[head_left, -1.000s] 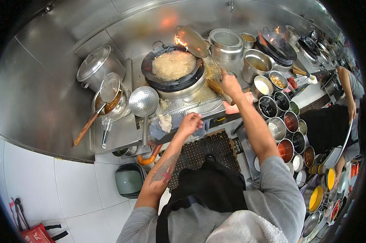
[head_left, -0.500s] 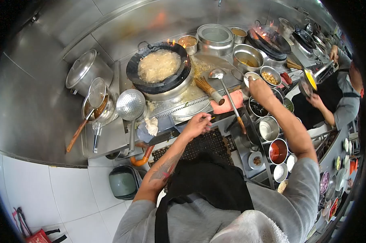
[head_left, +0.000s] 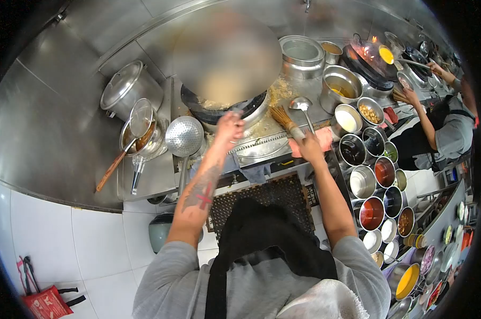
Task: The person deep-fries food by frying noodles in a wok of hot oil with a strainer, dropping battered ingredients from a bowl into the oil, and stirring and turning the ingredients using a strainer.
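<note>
My left hand [head_left: 231,129] is raised in front of the black wok [head_left: 262,100], near its front rim. Its fingers look bent but are smeared, and I cannot make out anything in them. My right hand [head_left: 309,146] is closed around the handle of a steel ladle [head_left: 301,103], whose bowl lies on the stove top. Left of that handle, a bamboo brush [head_left: 282,118] lies right by my fingers. Under my right hand is a pink cloth [head_left: 324,136]. A grey blurred patch hides most of the wok and the food in it.
A perforated skimmer [head_left: 184,136] and a lidded steel pot [head_left: 131,87] stand left. Several seasoning pots, including one of red sauce [head_left: 371,212], line my right. A co-worker [head_left: 437,119] works at another wok with a ladle. Grey-blue cloth [head_left: 256,173] hangs at the counter edge.
My right hand has left the white-filled pot and come down left onto the ladle handle. My left hand has risen toward the wok. The co-worker's ladle of yellow liquid is now over their wok.
</note>
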{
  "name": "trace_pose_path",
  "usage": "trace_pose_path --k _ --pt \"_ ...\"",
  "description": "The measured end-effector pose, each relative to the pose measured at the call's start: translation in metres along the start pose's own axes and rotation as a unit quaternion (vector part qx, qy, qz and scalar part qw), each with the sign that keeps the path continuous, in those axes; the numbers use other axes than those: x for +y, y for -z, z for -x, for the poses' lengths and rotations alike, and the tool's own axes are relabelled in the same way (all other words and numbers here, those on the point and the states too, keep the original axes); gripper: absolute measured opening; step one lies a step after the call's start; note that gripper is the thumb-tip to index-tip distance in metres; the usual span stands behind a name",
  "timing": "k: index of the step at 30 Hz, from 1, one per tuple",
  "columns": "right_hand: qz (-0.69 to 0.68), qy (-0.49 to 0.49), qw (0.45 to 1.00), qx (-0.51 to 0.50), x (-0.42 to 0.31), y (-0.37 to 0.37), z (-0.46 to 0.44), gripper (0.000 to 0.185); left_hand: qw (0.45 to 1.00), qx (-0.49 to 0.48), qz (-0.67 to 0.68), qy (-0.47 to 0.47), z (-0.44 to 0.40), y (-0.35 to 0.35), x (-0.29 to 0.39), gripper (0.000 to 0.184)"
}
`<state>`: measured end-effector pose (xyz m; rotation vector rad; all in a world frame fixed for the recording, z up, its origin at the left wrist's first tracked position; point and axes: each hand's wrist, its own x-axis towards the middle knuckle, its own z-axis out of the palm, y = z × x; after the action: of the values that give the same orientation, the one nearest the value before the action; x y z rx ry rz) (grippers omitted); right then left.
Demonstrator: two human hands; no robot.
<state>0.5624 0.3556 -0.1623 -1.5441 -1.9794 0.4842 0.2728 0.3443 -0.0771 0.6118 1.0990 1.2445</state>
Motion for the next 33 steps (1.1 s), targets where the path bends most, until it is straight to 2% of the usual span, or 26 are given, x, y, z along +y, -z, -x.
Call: trace_pose_path --k 1,2,3,5,7,8,9,10,11,12,13,14,15,16,18,20,21,23,25,26,27,28,29,30,31,33 --pt "0.107 -0.146 0.981 -0.068 -0.038 0.046 0.023 0.054 0.997 0.056 -0.036 -0.027 0.003 0.02 0.02 0.022" --pt "0.183 -0.223 0.956 -0.054 0.053 -0.007 0.036 0.052 0.983 0.106 -0.131 -0.066 -0.008 0.055 0.027 0.023" --pt "0.224 -0.257 0.939 -0.052 0.058 -0.004 0.06 0.049 0.956 0.156 -0.225 -0.102 -0.02 0.092 0.034 0.025" --pt "0.128 -0.258 0.949 -0.126 0.135 -0.039 0.076 0.042 0.809 0.21 -0.508 -0.207 -0.025 0.135 0.073 0.025" --pt "0.081 -0.253 0.961 -0.081 0.106 -0.032 0.074 0.038 0.578 0.29 -0.693 -0.32 -0.061 0.192 0.085 0.026" --pt "0.029 -0.247 0.968 -0.036 0.089 -0.029 0.07 0.034 0.578 0.289 -0.69 -0.325 -0.081 0.216 0.091 0.026" --pt "0.029 -0.249 0.968 -0.031 0.075 -0.029 0.067 0.034 0.579 0.253 -0.726 -0.27 -0.098 0.238 0.096 0.024" --pt "-0.053 -0.27 0.96 -0.043 0.063 -0.03 0.062 0.03 0.578 0.213 -0.758 -0.213 -0.109 0.249 0.101 0.023" --pt "-0.134 -0.288 0.947 -0.054 0.048 -0.028 0.055 0.028 0.578 0.21 -0.757 -0.219 -0.109 0.245 0.107 0.023" --pt "-0.228 -0.337 0.91 -0.087 0.003 -0.008 0.051 0.025 0.828 0.171 -0.531 -0.063 -0.1 0.238 0.11 0.019" --pt "-0.227 -0.338 0.91 -0.083 -0.022 -0.004 0.044 0.025 0.961 0.107 -0.232 0.106 -0.095 0.234 0.109 0.015" --pt "-0.358 -0.296 0.882 -0.078 -0.041 -0.003 0.038 0.025 0.961 0.104 -0.232 0.106 -0.098 0.236 0.102 0.015" --pt "-0.481 -0.252 0.836 -0.072 -0.06 -0.004 0.035 0.024 0.981 0.078 -0.113 0.14 -0.102 0.242 0.089 0.013" --pt "-0.482 -0.257 0.835 -0.068 -0.081 -0.007 0.032 0.024 0.984 0.05 0.006 0.173 -0.103 0.249 0.08 0.012" --pt "-0.212 -0.164 0.963 -0.017 -0.113 -0.007 0.018 0.026 0.985 0.021 0.027 0.168 -0.1 0.249 0.079 0.012" --pt "-0.211 -0.16 0.963 -0.045 -0.138 -0.002 0.006 0.027 0.985 -0.007 0.05 0.165 -0.09 0.247 0.078 0.013" --pt "-0.229 -0.173 0.956 -0.068 -0.158 0.005 0.002 0.028 0.991 -0.001 0.003 0.131 -0.082 0.248 0.08 0.014" --pt "-0.243 -0.156 0.957 -0.028 -0.176 -0.009 -0.012 0.029 0.994 -0.008 -0.049 0.098 -0.063 0.245 0.088 0.015" --pt "-0.174 -0.181 0.967 -0.048 -0.219 -0.019 -0.025 0.029 0.989 0.004 -0.143 0.024 -0.038 0.24 0.095 0.024" --pt "0.0 -0.027 1.0 -0.003 -0.201 -0.059 -0.045 0.025 0.983 0.01 -0.179 -0.036 -0.026 0.241 0.095 0.034" --pt "0.022 0.065 0.997 0.032 -0.207 -0.081 -0.053 0.019 0.976 0.049 -0.185 -0.107 -0.023 0.243 0.09 0.044" --pt "0.204 0.156 0.966 -0.016 -0.204 -0.104 -0.074 0.017 0.981 0.043 -0.178 -0.058 -0.037 0.246 0.096 0.043" --pt "0.364 0.261 0.893 -0.031 -0.2 -0.125 -0.095 0.015 0.981 -0.025 -0.17 -0.086 -0.087 0.289 0.081 0.038" --pt "0.276 0.244 0.924 -0.102 -0.197 -0.135 -0.119 0.011 0.98 0.02 -0.187 -0.069 -0.071 0.268 0.094 0.031" --pt "0.193 0.147 0.965 -0.1 -0.207 -0.128 -0.112 0.011 0.985 -0.009 -0.163 -0.052 -0.084 0.282 0.099 0.027" --pt "-0.009 -0.039 0.998 -0.038 -0.231 -0.109 -0.093 0.012 0.986 0.093 -0.139 -0.013 -0.14 0.319 0.092 0.025"
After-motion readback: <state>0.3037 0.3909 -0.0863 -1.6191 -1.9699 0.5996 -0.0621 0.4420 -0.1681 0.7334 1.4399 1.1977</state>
